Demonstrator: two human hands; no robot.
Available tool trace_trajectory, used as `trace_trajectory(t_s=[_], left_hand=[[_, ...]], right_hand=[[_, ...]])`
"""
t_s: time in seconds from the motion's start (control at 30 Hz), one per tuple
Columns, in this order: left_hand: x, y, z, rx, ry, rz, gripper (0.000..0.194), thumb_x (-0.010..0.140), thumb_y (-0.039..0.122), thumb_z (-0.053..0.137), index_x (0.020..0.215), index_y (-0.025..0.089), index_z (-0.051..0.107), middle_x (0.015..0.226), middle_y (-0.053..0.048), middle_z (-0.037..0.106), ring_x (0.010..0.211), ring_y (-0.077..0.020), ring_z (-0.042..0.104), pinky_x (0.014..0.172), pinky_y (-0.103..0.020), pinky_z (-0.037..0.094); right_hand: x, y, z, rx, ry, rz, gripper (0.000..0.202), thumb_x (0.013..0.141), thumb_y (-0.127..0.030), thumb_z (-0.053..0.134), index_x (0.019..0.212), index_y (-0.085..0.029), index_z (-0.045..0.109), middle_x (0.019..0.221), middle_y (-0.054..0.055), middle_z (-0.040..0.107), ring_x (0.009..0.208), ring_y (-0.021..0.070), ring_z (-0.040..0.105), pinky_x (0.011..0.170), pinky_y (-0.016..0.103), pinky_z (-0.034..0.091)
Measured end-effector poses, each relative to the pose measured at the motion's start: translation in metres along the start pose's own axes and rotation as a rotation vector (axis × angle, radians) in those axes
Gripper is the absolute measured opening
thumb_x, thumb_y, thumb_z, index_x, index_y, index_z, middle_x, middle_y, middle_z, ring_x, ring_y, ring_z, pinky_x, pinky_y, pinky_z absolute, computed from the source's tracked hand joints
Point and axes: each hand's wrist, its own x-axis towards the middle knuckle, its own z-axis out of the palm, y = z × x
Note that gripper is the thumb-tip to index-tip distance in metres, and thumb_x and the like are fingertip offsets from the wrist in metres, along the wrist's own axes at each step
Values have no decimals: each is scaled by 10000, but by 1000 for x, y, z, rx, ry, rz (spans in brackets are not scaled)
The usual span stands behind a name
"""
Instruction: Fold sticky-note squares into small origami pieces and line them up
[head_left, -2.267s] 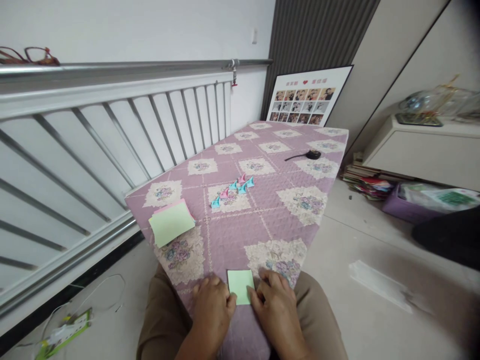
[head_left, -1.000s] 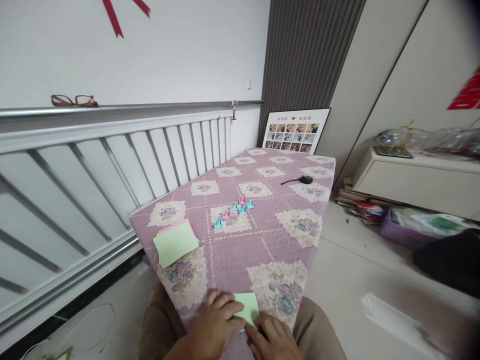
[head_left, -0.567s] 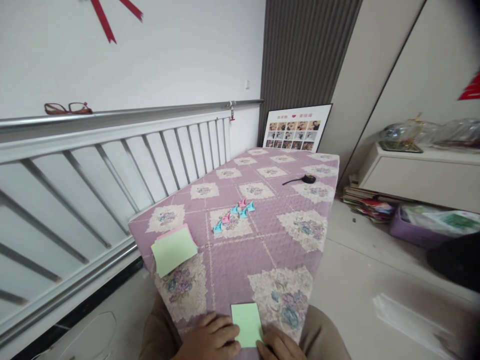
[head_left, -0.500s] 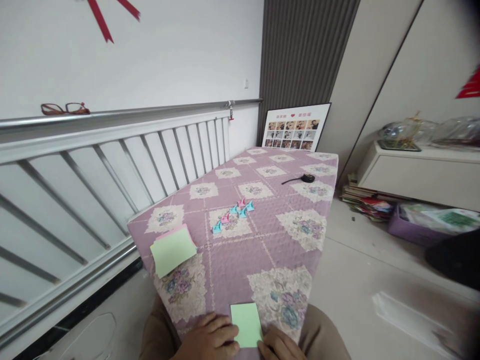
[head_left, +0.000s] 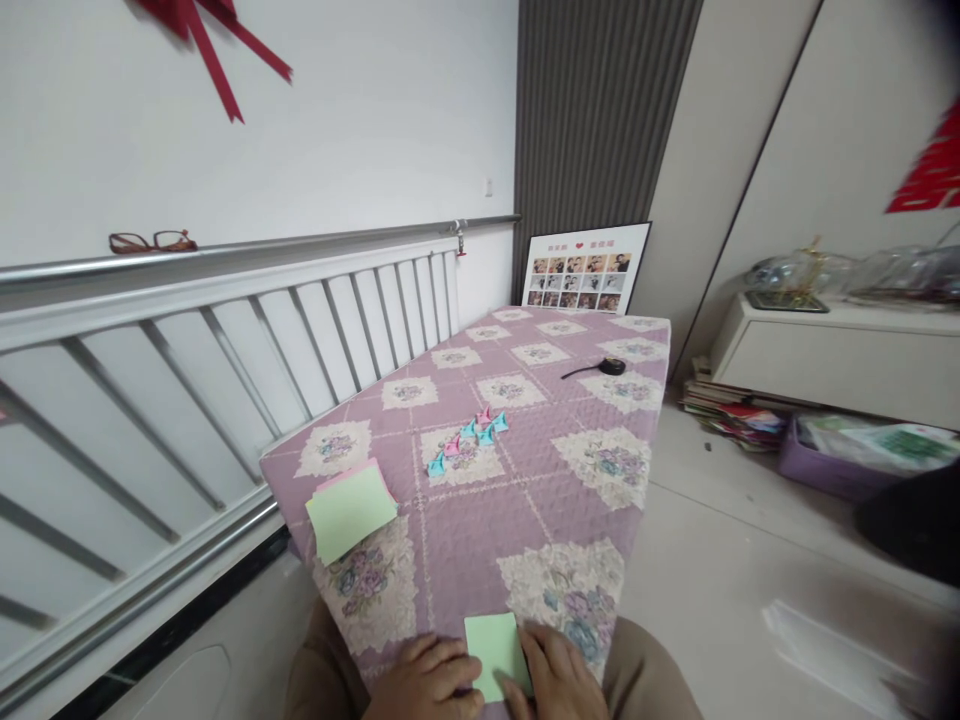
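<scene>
A light green rectangle of paper (head_left: 495,652) lies at the near edge of the table. My left hand (head_left: 429,682) rests flat on the cloth with its fingers stretched out, the fingertips touching the paper's left edge. On the other side, my right hand (head_left: 561,678) has its fingers along the right edge and its thumb at the lower right corner, holding the paper there. A stack of paper (head_left: 352,510), green on top with pink beneath, lies to the left. Several small folded paper pieces (head_left: 469,435), blue and pink, sit together farther back.
A purple flowered tablecloth (head_left: 480,535) covers the table. A black round object with a tail (head_left: 612,367) lies at the far right. A white radiator (head_left: 337,335) runs along the left, with eyeglasses (head_left: 154,242) on the pipe above. A photo board (head_left: 589,265) stands behind.
My right hand has moved up along the paper's right edge, and its thumb now lies on the lower corner. My left hand stays beside the paper. The camera view has tilted slightly upward.
</scene>
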Motion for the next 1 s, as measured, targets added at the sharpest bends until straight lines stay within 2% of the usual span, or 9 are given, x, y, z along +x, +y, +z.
trace_trajectory(t_s=[0.07, 0.13, 0.23, 0.37, 0.53, 0.7, 0.87, 0.93, 1.0], left_hand=[[0, 1, 0, -59, -28, -93, 90, 887, 326, 587, 972, 309, 609, 1043, 95, 675, 972, -111, 593, 898, -243, 408], [-1, 4, 1, -134, -59, -263, 146, 851, 377, 623, 964, 286, 613, 990, 71, 686, 922, -119, 611, 852, -226, 443], [-2, 9, -1, -216, -98, -439, 158, 818, 385, 656, 916, 267, 621, 937, 50, 683, 901, -137, 612, 820, -232, 459], [0, 15, -14, -261, -128, -399, 103, 867, 333, 594, 959, 300, 625, 967, 49, 660, 953, -141, 577, 874, -263, 421], [1, 18, -22, -242, -115, -450, 116, 867, 344, 590, 967, 297, 626, 965, 37, 639, 939, -145, 552, 851, -254, 407], [1, 21, -18, -247, -110, -502, 126, 871, 321, 589, 980, 274, 632, 978, 17, 640, 949, -160, 544, 856, -267, 410], [-2, 22, -18, -272, -89, -473, 133, 870, 311, 595, 994, 291, 637, 1028, 16, 638, 988, -163, 537, 895, -279, 395], [-1, 22, -18, -305, -86, -495, 149, 863, 310, 601, 1006, 289, 636, 1036, 13, 640, 996, -167, 539, 904, -285, 394], [-1, 21, -19, -353, -80, -558, 167, 851, 296, 611, 1015, 278, 638, 1038, 8, 644, 992, -170, 545, 902, -288, 400]], right_hand=[[6, -5, -2, -14, -30, 51, 319, 788, -347, 628, 1088, -246, 595, 1033, 77, 661, 912, 251, 634, 687, 333, 529], [13, -8, -6, -9, -47, 111, 262, 784, -296, 613, 1043, -262, 606, 1016, 63, 661, 890, 246, 632, 645, 324, 510], [23, -13, -15, 43, -62, 162, 188, 766, -224, 593, 948, -261, 616, 937, 48, 665, 841, 237, 628, 650, 322, 492], [32, -21, -25, 189, -103, 190, 187, 750, -128, 535, 888, -233, 604, 858, 42, 661, 815, 220, 620, 741, 325, 483], [35, -25, -30, 425, -194, 290, 296, 728, -84, 444, 960, -211, 580, 873, 48, 671, 823, 187, 635, 748, 280, 484], [40, -22, -36, 535, -286, 429, 233, 735, -167, 456, 923, -202, 588, 718, 13, 634, 675, 180, 609, 636, 282, 465], [47, -20, -38, 810, -385, 609, 284, 731, -280, 496, 984, -185, 583, 625, -21, 582, 574, 161, 552, 538, 259, 409], [50, -19, -39, 875, -471, 622, 231, 730, -335, 511, 880, -189, 610, 603, -24, 572, 531, 145, 515, 501, 244, 376], [53, -19, -42, 886, -542, 602, 172, 704, -363, 550, 693, -197, 597, 562, -33, 546, 496, 124, 467, 485, 231, 347]])
